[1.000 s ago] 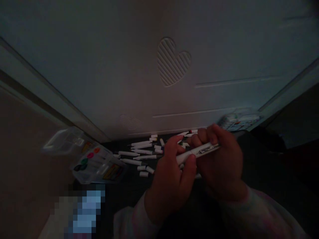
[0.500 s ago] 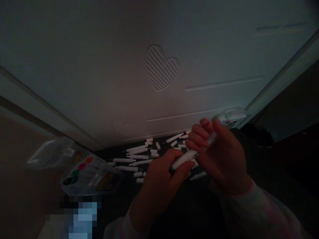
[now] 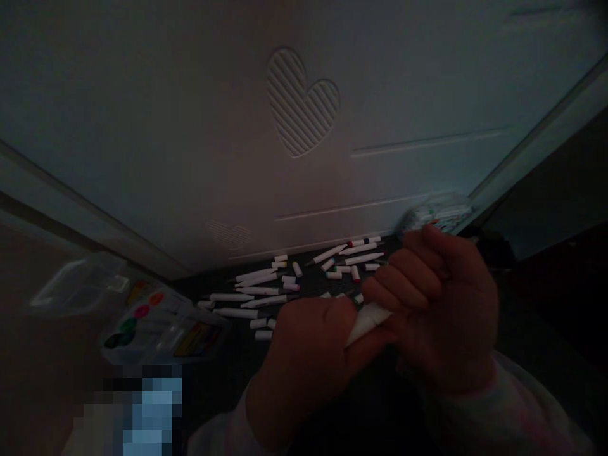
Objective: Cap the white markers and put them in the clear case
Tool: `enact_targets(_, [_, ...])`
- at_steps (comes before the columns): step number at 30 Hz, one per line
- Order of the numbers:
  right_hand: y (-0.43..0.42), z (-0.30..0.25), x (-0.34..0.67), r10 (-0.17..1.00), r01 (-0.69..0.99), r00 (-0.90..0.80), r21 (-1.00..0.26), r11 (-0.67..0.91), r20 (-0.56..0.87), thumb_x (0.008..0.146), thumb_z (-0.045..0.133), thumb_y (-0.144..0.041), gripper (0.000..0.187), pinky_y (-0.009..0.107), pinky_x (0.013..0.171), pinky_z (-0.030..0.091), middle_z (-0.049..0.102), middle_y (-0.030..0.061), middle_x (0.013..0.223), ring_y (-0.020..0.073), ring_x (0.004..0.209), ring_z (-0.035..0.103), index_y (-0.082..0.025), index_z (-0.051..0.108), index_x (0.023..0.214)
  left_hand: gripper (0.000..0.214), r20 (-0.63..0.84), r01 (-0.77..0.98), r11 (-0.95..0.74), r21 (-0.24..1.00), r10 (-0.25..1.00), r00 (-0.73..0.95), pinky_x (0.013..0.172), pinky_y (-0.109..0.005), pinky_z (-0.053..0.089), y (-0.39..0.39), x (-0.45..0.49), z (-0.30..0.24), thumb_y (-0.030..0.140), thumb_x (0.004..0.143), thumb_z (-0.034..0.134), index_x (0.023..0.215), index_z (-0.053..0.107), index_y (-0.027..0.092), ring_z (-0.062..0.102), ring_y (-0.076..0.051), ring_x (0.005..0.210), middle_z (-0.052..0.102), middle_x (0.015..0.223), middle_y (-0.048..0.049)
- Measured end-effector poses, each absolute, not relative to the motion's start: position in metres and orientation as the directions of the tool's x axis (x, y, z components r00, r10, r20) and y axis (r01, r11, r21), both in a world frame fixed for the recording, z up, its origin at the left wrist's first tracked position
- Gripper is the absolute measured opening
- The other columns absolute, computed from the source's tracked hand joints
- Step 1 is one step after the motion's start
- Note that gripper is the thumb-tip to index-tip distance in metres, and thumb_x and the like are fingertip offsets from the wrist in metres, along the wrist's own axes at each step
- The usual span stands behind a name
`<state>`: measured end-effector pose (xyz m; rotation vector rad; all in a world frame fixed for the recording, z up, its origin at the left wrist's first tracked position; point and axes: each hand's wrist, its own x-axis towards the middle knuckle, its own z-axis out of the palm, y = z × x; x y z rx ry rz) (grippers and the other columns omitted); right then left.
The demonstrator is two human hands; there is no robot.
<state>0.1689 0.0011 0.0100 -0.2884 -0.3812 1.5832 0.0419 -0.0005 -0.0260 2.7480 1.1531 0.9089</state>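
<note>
Both of my hands are closed around one white marker (image 3: 369,322), held at a slant in front of me. My left hand (image 3: 313,345) wraps its lower left end, with the thumb along the barrel. Curled fingers of my right hand (image 3: 437,304) cover the upper right end, so both ends of the marker are hidden. Beyond my hands, several uncapped white markers (image 3: 259,291) lie on the dark surface. Loose marker caps (image 3: 297,269) are scattered among them, some with coloured ends.
A clear plastic case (image 3: 166,329) with colour-ended markers stands at the left, lid open. Another clear container of markers (image 3: 439,212) sits at the far right. A white panel with embossed hearts (image 3: 304,104) rises behind the markers. A pixelated patch covers the lower left.
My right hand has closed its fingers around the marker and moved slightly right. My left hand has turned over the marker's lower end, covering the dark tip seen before. The view has shifted a little.
</note>
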Motion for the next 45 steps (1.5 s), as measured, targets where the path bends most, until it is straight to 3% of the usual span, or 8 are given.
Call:
enact_targets(8, [0.002, 0.010, 0.165, 0.999, -0.899, -0.021, -0.439, -0.007, 0.027, 0.076, 0.050, -0.019, 0.045, 0.020, 0.033, 0.017, 0.009, -0.0100, 0.037, 0.0039, 0.031, 0.008, -0.019, 0.013, 0.050, 0.052, 0.483, 0.690, -0.699, 0.190, 0.678, 0.554, 0.039, -0.031, 0.027, -0.003, 0.041, -0.023, 0.050, 0.090, 0.020, 0.058, 0.051, 0.023, 0.045, -0.013, 0.041, 0.047, 0.044, -0.0006])
enact_targets(17, [0.005, 0.008, 0.165, 1.000, -0.878, 0.005, -0.478, 0.005, 0.001, 0.075, 0.050, -0.019, 0.043, 0.021, 0.032, 0.015, 0.009, -0.0100, 0.037, 0.0046, 0.031, 0.007, -0.019, 0.016, 0.049, 0.047, 0.445, 0.695, -0.701, 0.159, 0.680, 0.583, 0.039, -0.030, 0.028, -0.001, 0.041, -0.022, 0.047, 0.090, 0.024, 0.060, 0.050, 0.022, 0.045, -0.013, 0.039, 0.049, 0.045, 0.0009])
enact_targets(28, [0.001, 0.011, 0.161, 0.994, -0.852, 0.057, -0.523, 0.001, -0.091, 0.080, 0.047, -0.026, 0.043, 0.022, 0.033, 0.015, 0.008, -0.0095, 0.038, 0.0054, 0.031, 0.006, -0.020, 0.019, 0.048, 0.041, 0.396, 0.659, -0.696, 0.286, 0.712, 0.580, 0.041, -0.031, 0.027, -0.002, 0.040, -0.023, 0.048, 0.088, 0.032, 0.064, 0.054, 0.023, 0.046, -0.015, 0.042, 0.052, 0.048, -0.0007])
enact_targets(34, [0.000, 0.010, 0.161, 0.998, -0.895, 0.013, -0.445, -0.015, -0.059, 0.076, 0.052, -0.023, 0.045, 0.020, 0.035, 0.021, 0.009, -0.0098, 0.038, 0.0043, 0.032, 0.011, -0.019, 0.017, 0.048, 0.044, 0.292, 0.668, -0.663, 0.338, 0.749, 0.595, 0.042, -0.027, 0.030, 0.000, 0.035, -0.018, 0.050, 0.087, 0.031, 0.062, 0.053, 0.021, 0.047, -0.013, 0.041, 0.056, 0.050, 0.0008])
enact_targets(40, [0.008, 0.006, 0.158, 0.993, -0.916, -0.032, -0.394, -0.074, -0.113, 0.076, 0.054, -0.022, 0.039, 0.019, 0.040, 0.027, 0.018, -0.0093, 0.043, 0.0047, 0.037, 0.018, -0.018, 0.026, 0.049, 0.026, 0.094, 0.707, -0.556, 0.436, 0.810, 0.579, 0.051, -0.023, 0.037, 0.005, 0.028, -0.014, 0.042, 0.084, 0.046, 0.081, 0.058, 0.020, 0.059, -0.015, 0.059, 0.066, 0.071, 0.0006])
enact_targets(45, [0.016, 0.002, 0.159, 0.983, -0.922, -0.058, -0.368, -0.119, -0.172, 0.077, 0.056, -0.021, 0.031, 0.019, 0.044, 0.032, 0.024, -0.0088, 0.048, 0.0050, 0.041, 0.026, -0.018, 0.035, 0.054, 0.015, 0.115, 0.704, -0.521, 0.482, 0.835, 0.539, 0.056, -0.023, 0.039, 0.007, 0.022, -0.014, 0.032, 0.083, 0.051, 0.088, 0.059, 0.021, 0.061, -0.014, 0.064, 0.067, 0.077, 0.0018])
